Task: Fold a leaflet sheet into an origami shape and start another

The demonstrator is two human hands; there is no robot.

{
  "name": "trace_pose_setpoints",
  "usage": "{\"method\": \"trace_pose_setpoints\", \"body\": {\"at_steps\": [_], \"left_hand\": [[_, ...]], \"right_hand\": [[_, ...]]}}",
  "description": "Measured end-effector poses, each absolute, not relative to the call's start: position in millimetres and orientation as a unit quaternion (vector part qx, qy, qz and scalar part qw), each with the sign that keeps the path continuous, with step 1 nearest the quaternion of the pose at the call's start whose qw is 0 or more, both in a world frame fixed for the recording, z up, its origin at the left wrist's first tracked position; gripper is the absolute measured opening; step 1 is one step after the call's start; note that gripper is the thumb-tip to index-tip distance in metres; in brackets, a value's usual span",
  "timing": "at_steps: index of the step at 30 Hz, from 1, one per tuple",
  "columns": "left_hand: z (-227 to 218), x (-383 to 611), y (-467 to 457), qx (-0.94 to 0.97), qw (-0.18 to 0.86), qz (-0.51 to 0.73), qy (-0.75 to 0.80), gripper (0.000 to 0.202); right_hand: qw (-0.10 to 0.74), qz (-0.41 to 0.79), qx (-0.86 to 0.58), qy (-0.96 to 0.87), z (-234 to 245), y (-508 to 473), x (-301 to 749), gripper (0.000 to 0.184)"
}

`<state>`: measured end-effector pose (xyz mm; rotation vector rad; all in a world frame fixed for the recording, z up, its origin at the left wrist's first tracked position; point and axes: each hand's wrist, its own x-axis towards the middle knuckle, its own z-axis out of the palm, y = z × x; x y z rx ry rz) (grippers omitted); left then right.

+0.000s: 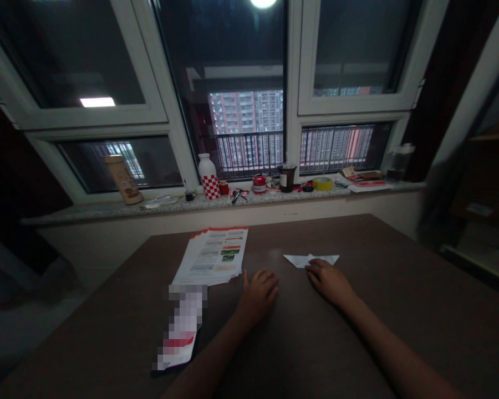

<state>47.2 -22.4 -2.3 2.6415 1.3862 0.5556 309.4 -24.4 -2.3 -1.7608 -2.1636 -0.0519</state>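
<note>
My left hand (258, 292) lies palm down on the dark brown table (357, 332), fingers loosely curled, holding nothing. My right hand (327, 280) rests flat on the table with its fingertips touching the near edge of a small folded white paper (310, 259). To the left of my left hand lies a stack of printed sheets with orange edges (214, 256). A narrow blurred paper slip (182, 327) lies nearer to me, on the left.
Beyond the table runs a stone windowsill (170, 206) with a tan canister (122, 179), a red-and-white checked bottle (208, 176), a dark cup (286, 178), a yellow tape roll (322, 183), a clear jar (397, 163) and small items. Dark windows rise behind it.
</note>
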Motion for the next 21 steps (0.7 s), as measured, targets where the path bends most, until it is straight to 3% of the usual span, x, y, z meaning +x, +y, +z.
{"method": "trace_pose_setpoints", "body": {"at_steps": [11,21], "left_hand": [[-2.2,47.5,-22.4,0.871,0.044,0.183,0.453,0.03],[-4.9,47.5,-21.2,0.87,0.042,0.19,0.453,0.031]], "right_hand": [[0.198,-0.067,-0.596,-0.775,1.2,-26.3,305.1,0.033],[0.183,-0.037,-0.587,-0.788,-7.6,-21.7,303.9,0.041]]}}
